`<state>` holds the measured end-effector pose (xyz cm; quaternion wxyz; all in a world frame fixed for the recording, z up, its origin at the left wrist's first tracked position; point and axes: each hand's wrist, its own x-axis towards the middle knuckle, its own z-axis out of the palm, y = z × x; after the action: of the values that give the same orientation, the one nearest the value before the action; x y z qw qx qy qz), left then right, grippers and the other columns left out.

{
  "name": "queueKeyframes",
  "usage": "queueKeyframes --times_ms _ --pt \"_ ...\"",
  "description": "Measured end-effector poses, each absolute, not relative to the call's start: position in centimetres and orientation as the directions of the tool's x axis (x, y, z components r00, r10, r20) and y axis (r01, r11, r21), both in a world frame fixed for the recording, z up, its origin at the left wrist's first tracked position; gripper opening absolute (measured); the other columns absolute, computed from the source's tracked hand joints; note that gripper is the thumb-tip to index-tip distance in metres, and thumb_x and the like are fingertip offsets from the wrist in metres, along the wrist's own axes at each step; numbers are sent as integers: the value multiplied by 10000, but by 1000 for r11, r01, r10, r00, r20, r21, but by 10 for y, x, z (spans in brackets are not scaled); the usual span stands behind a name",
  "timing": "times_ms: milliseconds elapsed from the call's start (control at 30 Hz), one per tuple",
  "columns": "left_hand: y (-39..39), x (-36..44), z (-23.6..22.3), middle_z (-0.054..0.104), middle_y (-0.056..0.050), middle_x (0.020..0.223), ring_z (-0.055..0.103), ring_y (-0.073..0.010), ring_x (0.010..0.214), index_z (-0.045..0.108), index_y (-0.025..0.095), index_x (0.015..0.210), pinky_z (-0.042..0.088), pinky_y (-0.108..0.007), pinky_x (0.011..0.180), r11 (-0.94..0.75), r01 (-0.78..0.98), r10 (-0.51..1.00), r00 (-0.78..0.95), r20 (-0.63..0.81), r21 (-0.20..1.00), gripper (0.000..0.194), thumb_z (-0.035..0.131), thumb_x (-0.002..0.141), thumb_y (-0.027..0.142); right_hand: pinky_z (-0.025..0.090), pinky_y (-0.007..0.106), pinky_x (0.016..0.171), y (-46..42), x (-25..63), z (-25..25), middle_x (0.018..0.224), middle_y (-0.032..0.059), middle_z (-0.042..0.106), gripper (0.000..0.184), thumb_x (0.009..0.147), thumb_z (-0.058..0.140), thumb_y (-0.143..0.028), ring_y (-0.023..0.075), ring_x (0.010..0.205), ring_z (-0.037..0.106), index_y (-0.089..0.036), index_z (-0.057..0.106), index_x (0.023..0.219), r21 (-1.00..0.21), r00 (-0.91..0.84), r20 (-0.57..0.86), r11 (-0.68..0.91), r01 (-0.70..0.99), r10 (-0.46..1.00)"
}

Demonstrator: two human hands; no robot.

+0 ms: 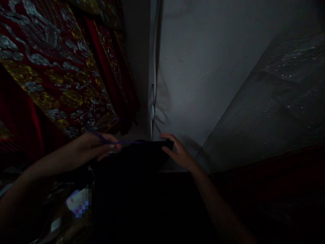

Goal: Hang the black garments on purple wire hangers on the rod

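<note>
My left hand (95,147) is closed in a pinch on a thin purple cord (129,142). From my fingers the cord runs taut to the right, up to the top edge of a black thing (147,154) that looks like cloth or a bag. Its kind is lost in the dark. My right hand (177,152) holds the upper right corner of this black thing, thumb on the near side and fingers on the far side. A loose part of the cord lies over the back of my left fingers.
A red hanging cloth (66,67) with gold and silver embroidery fills the left. Ahead, cables (152,101) run down a pale wall (193,61). A grey sheet (279,101) covers the right side. Small items, one a white-and-blue packet (77,201), lie at lower left. Light is very dim.
</note>
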<state>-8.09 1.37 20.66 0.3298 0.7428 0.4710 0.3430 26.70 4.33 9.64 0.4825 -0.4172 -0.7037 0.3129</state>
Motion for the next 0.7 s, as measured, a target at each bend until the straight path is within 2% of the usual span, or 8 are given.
queueKeyframes --times_ms 67,133,233,300,367,467,567,700 --pt "34 -78 213 669 -30 624 588 -160 512 759 239 874 458 -258 433 -400 456 912 283 296 795 237 725 792 458 548 393 787 56 266 93 783 58 686 499 796 632 -700 259 857 665 -202 660 784 -949 -165 251 276 150 954" --pt "57 -71 215 701 -36 695 639 -174 584 731 206 954 511 -279 508 -435 439 900 176 399 786 281 746 770 419 543 359 682 65 266 103 653 34 646 538 751 637 -749 233 717 654 -214 614 695 -988 -70 156 156 -7 985" --pt "85 -55 215 742 -68 945 708 -231 850 677 182 1104 592 -377 767 -546 397 816 52 576 738 431 773 736 385 552 351 709 81 270 135 700 35 679 475 704 703 -698 242 772 682 -231 623 731 -966 143 210 228 -119 967" --pt "92 -44 214 708 -82 1154 674 -266 1059 625 208 1230 559 -438 934 -646 409 704 -7 710 645 499 732 781 397 560 357 739 95 277 156 751 48 703 420 722 698 -649 257 842 695 -235 630 753 -946 238 284 313 -91 929" --pt "90 -34 212 648 -68 1284 613 -276 1187 587 253 1297 505 -466 1031 -704 476 575 -55 817 527 468 664 855 385 566 365 770 108 288 168 816 60 722 375 759 662 -609 267 915 696 -236 641 791 -922 328 344 382 -59 880" --pt "79 -23 196 629 -53 1262 583 -273 1204 610 274 1252 464 -479 1062 -716 585 421 -72 904 380 341 594 914 317 575 376 806 116 308 167 924 59 733 372 795 614 -600 270 1006 685 -237 650 867 -891 464 400 454 -4 790" --pt "71 -16 169 648 -67 1125 599 -276 1124 638 242 1128 469 -487 1018 -700 651 363 -29 931 294 236 590 898 265 584 382 796 109 319 156 967 55 731 433 782 627 -639 275 1031 682 -235 650 936 -890 521 397 456 18 756" --pt "74 -12 138 629 -89 1100 577 -280 1113 621 219 1092 465 -487 990 -645 707 402 -7 916 289 212 598 884 252 587 362 745 95 311 156 878 57 729 451 749 696 -649 267 932 699 -227 657 902 -911 305 382 411 -33 872"
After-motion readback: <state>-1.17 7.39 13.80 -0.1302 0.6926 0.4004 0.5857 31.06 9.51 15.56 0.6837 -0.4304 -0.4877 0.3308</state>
